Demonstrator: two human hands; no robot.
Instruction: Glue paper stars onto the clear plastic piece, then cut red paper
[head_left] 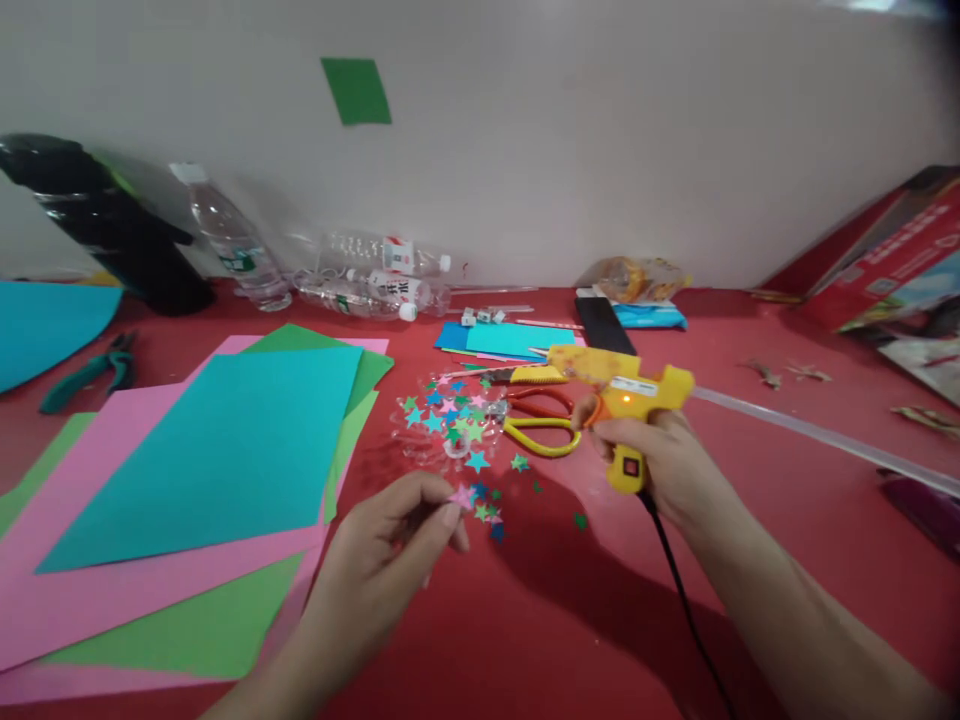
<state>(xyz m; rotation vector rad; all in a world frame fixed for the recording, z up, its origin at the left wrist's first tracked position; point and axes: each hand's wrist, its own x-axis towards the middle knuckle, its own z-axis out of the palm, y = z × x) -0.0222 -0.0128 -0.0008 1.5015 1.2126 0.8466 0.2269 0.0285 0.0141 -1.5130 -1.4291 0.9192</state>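
Between thumb and forefinger, my left hand (394, 545) pinches a small pink paper star (463, 496). My right hand (664, 450) is wrapped round the handle of a yellow hot glue gun (637, 395), whose nozzle points left and whose small orange light is lit. A long clear glue stick (810, 432) sticks out of its back. Beyond my left hand, several coloured stars fill and surround a clear plastic piece (454, 447) with a frilled edge. Scissors (541, 440) with red and yellow handles lie beside it, near the gun, with a yellow utility knife (529, 375) just behind.
Coloured sheets (217, 450) are stacked at left, beside green-handled pliers (90, 375). A black flask (112, 230), an upright water bottle (232, 240) and several lying bottles (375, 275) stand along the wall. A black cord (686, 610) trails from the gun. A red box (892, 255) is at right.
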